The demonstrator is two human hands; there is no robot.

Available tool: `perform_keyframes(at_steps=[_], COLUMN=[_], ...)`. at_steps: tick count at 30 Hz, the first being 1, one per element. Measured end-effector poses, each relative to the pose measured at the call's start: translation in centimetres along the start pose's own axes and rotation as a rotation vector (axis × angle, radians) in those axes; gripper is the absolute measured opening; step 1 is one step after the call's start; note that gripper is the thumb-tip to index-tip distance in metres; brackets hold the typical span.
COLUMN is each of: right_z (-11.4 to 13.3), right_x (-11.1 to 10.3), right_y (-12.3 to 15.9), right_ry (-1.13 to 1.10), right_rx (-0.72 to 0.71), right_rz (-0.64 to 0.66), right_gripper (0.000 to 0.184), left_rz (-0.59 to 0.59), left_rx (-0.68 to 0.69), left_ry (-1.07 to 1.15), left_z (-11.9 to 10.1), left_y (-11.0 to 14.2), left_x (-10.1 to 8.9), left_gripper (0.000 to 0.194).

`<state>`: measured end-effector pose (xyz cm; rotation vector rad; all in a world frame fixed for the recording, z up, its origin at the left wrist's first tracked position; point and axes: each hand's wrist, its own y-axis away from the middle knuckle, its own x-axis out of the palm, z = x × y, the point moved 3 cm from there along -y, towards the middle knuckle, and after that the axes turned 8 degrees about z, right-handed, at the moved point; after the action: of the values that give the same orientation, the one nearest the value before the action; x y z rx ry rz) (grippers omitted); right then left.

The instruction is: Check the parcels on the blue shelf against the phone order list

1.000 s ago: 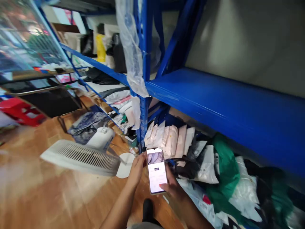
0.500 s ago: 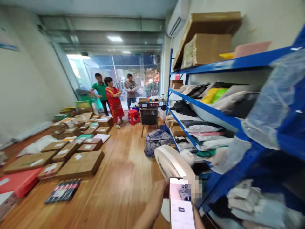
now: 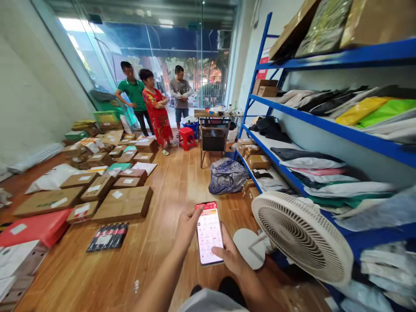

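A smartphone point(image 3: 209, 232) with a lit red and white screen is held low in the middle of the view, above the wooden floor. My left hand point(image 3: 186, 227) grips its left edge, fingers wrapped behind it. My right hand point(image 3: 230, 255) supports the lower right corner, thumb resting on the screen. A white floor fan point(image 3: 300, 236) stands just to the right of my hands, tilted toward me.
Blue metal shelving point(image 3: 328, 123) with bagged clothes runs along the right wall. Several cardboard parcels point(image 3: 125, 203) and a red parcel point(image 3: 35, 227) cover the left floor. Three people point(image 3: 156, 106) stand far off by the glass front, near a red stool point(image 3: 186, 138) and a small table point(image 3: 212, 128).
My view has swung from the low shelves up and round to the whole room. The phone stays in both hands, and its screen now shows a red and white page.
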<state>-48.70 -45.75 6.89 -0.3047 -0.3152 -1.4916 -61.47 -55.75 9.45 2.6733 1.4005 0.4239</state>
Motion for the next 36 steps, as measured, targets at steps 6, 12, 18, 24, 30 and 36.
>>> perform_keyframes(at_steps=[6, 12, 18, 24, 30, 36], right_z=[-1.8, -2.9, -1.8, 0.8, 1.4, 1.8], right_x=[0.1, -3.1, -6.9, -10.4, -12.5, -13.0], right_y=[-7.9, -16.6, -27.4, -36.4, -41.9, -44.6], right_ry=[0.041, 0.144, 0.042, -0.012, -0.025, -0.053], right_rx=[-0.006, -0.054, 0.028, 0.073, 0.109, 0.127], right_rz=[-0.039, -0.126, 0.03, 0.215, 0.288, 0.268], right_gripper=[0.06, 0.054, 0.052, 0.077, 0.077, 0.064], left_rz=[0.372, 0.43, 0.337, 0.202, 0.072, 0.065], left_rx=[-0.246, -0.31, -0.21, -0.275, -0.259, -0.224], left_ry=[0.33, 0.382, 0.262, 0.39, 0.351, 0.361], left_z=[1.9, 1.8, 0.4, -2.2, -4.0, -4.2], left_y=[-0.6, -5.1, -15.6, -24.5, -29.6, -31.9], left_x=[-5.5, -8.9, -11.9, -13.5, -14.3, -15.5], left_gripper=[0.066, 0.119, 0.115, 0.124, 0.117, 0.111])
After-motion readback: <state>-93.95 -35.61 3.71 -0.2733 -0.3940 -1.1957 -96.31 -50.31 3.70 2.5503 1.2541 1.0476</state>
